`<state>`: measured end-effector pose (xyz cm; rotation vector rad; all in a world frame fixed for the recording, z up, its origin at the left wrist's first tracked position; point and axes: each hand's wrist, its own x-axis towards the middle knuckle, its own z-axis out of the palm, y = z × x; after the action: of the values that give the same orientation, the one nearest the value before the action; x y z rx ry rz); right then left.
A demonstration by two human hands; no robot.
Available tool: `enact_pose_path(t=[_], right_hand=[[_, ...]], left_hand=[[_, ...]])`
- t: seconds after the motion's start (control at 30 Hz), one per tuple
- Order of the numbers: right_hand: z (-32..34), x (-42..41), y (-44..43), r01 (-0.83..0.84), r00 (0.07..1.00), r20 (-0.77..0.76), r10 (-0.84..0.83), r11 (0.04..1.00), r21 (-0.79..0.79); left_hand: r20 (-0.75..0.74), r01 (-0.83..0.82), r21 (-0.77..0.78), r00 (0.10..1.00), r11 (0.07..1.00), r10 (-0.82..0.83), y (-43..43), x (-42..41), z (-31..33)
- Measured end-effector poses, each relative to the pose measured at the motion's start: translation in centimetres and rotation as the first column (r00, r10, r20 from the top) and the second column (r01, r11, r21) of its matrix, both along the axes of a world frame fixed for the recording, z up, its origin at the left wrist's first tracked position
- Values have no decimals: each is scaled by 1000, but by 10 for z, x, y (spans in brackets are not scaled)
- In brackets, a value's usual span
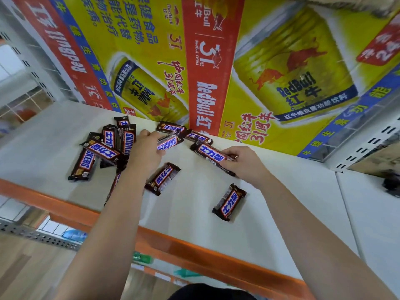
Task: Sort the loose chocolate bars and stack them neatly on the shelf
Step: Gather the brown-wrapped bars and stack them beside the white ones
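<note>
The brown candy bar in the left hand (144,153) says "SNICKERS" (168,143) in blue letters on white. A bar at the left end of the shelf (303,202) shows "KERS" (83,164), part of the same word. The bar under the right hand (244,163) has blue Chinese letters (211,155), and so does the lone bar near the front edge (229,202). The big yellow box at the back edge (207,61) says "RedBull", "RedBull CHINA" and "31", and its drawn can (298,76) says "RedBull" too.
</note>
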<state>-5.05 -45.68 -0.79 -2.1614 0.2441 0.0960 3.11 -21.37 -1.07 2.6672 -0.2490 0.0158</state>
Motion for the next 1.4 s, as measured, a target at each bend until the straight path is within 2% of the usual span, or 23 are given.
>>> enact_pose_path(t=[0.1,0.27,0.4,0.47,0.53,0.6,0.67,0.7,0.87,0.97,1.17,1.4], right_hand=[[2,-4,-2,60,998,-21,-57,982,179],[13,-13,-8,131,978,99,-186,905,404],[19,-24,-17,205,949,97,-299,822,531],[21,-29,-21,216,948,82,-307,810,545],[21,-34,-21,203,954,74,-292,806,556],[21,-38,-19,186,958,73,-278,792,581],[22,-40,-13,175,961,66,-267,779,603],[23,-41,-10,174,963,58,-263,773,609],[24,-43,6,166,969,34,-244,748,642],[23,-41,16,160,972,30,-234,747,646],[20,-35,31,125,978,44,-202,747,653],[23,-29,35,121,976,55,-211,732,670]], left_hand=[[12,24,-148,1000,989,-22,-1,-5,1],[9,38,-403,999,915,-37,-11,-24,10],[-4,37,-470,999,882,-44,-23,-40,14],[-38,37,-477,997,878,-62,-28,-47,12],[-15,55,-382,998,922,-66,-31,-52,8],[66,65,-206,996,976,-52,-30,-54,1],[119,41,-39,992,998,-36,-25,-56,-6],[122,31,-7,992,999,-30,-23,-57,-8],[138,28,-42,990,999,-22,-7,-60,-11],[189,-56,-22,980,998,59,11,-56,-9],[183,-218,178,965,959,186,46,-36,3],[135,-295,286,954,911,267,60,1,-7]])
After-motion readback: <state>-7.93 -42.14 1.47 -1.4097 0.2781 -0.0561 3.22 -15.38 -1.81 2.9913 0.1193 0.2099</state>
